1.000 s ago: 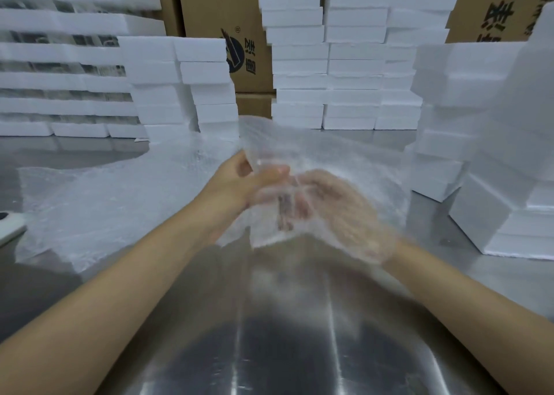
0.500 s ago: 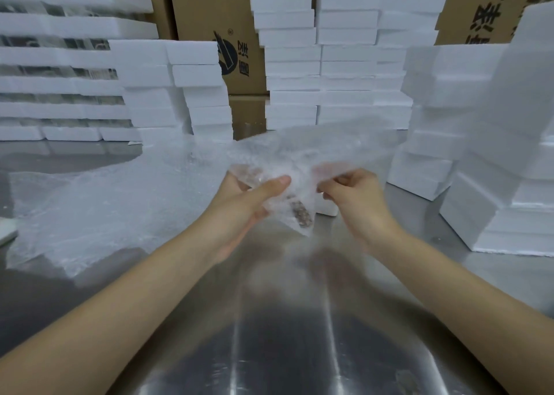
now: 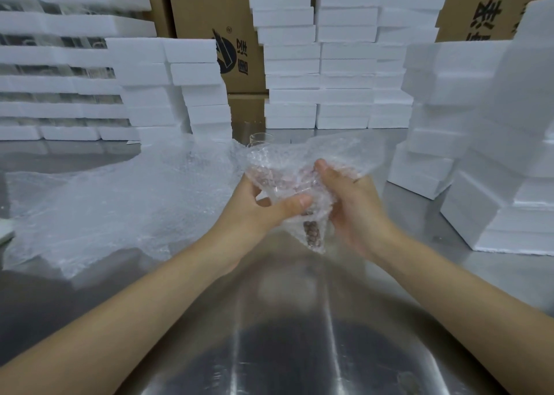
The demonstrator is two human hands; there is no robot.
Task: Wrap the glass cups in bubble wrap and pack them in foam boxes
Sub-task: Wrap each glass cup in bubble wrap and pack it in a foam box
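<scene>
A glass cup (image 3: pixel 279 184), swathed in a bubble wrap sheet (image 3: pixel 335 151), is held above the tabletop (image 3: pixel 299 310), clasped between the left hand (image 3: pixel 254 211) and right hand (image 3: pixel 350 202), both hands curled round it. Foam boxes (image 3: pixel 314 65) are stacked behind.

Packing warehouse: stacked foam boxes (image 3: pixel 317 65), printed cartons (image 3: pixel 207 11), steel table (image 3: pixel 284 334).

left hand (image 3: pixel 254 205) + right hand (image 3: pixel 353 202) | grip bubble wrap (image 3: pixel 287 181) | above steel table (image 3: pixel 284 334)
</scene>
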